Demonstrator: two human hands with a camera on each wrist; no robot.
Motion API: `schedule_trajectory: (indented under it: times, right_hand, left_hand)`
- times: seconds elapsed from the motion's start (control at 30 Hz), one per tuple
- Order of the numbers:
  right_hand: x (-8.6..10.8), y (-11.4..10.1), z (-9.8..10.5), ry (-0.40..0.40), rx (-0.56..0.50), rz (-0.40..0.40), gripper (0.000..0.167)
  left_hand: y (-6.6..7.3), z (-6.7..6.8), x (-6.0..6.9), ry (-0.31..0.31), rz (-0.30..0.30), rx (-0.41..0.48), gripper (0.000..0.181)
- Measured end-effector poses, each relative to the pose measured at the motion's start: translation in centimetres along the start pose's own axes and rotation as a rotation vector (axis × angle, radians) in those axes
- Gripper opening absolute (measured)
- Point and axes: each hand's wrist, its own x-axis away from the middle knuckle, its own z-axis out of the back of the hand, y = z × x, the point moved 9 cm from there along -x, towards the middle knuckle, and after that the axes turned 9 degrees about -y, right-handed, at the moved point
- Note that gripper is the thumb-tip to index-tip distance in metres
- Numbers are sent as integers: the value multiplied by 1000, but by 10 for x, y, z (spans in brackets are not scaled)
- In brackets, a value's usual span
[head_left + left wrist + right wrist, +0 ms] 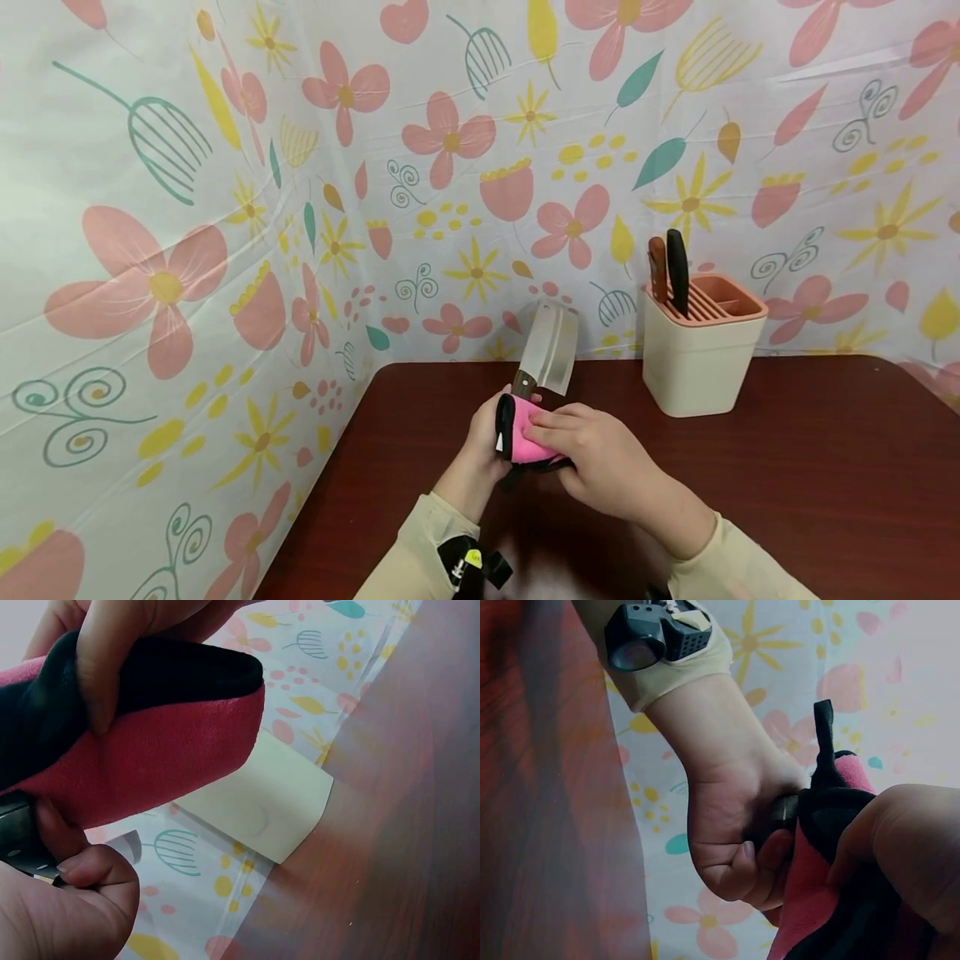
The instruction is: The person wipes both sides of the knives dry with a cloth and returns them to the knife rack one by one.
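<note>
My left hand (482, 440) grips the dark handle (784, 812) of a cleaver (551, 346). Its broad steel blade points away from me, towards the patterned backdrop. In my right hand (611, 457) is a pink cloth (527, 433) with black edging and a black hanging loop (824, 735). The right fingers and thumb hold the folded cloth close over the left hand and the handle. In the left wrist view the cloth (172, 761) lies above the handle and covers most of the blade. Whether the cloth touches the cleaver I cannot tell.
A cream knife block (697, 367) with a salmon-coloured slotted top stands at the right rear of the dark red table (817, 467). A brown-handled knife (657, 268) and a black-handled knife (677, 271) stand in its slots. Flower-patterned sheeting (450, 208) hangs behind and left.
</note>
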Motion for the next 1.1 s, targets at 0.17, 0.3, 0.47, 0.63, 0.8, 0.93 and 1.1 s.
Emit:
schedule_trajectory:
  times: [0.17, 0.3, 0.47, 0.63, 0.8, 0.93, 1.1]
  right_hand:
    - [0, -7, 2, -7, -13, 41, 51]
    - [0, -13, 2, -36, -26, 91, 56]
    - [2, -12, 9, -67, -97, 126, 61]
    - [7, 1, 22, -102, -208, 85, 65]
    - [13, 14, 34, -98, -235, 47, 69]
    - [18, 22, 47, -52, -233, 49, 69]
    - [22, 35, 57, -39, -240, 5, 66]
  left_hand:
    - [1, -3, 2, -28, 38, -15, 47]
    - [3, 3, 3, -4, 41, -60, 47]
    - [4, 5, 2, -7, 31, -72, 47]
    - [2, 7, -2, 0, 17, -64, 48]
    - [-2, 13, -4, 41, 12, -66, 46]
    - [-4, 14, -6, 44, 11, -62, 39]
    - [-9, 13, -8, 21, 38, -69, 31]
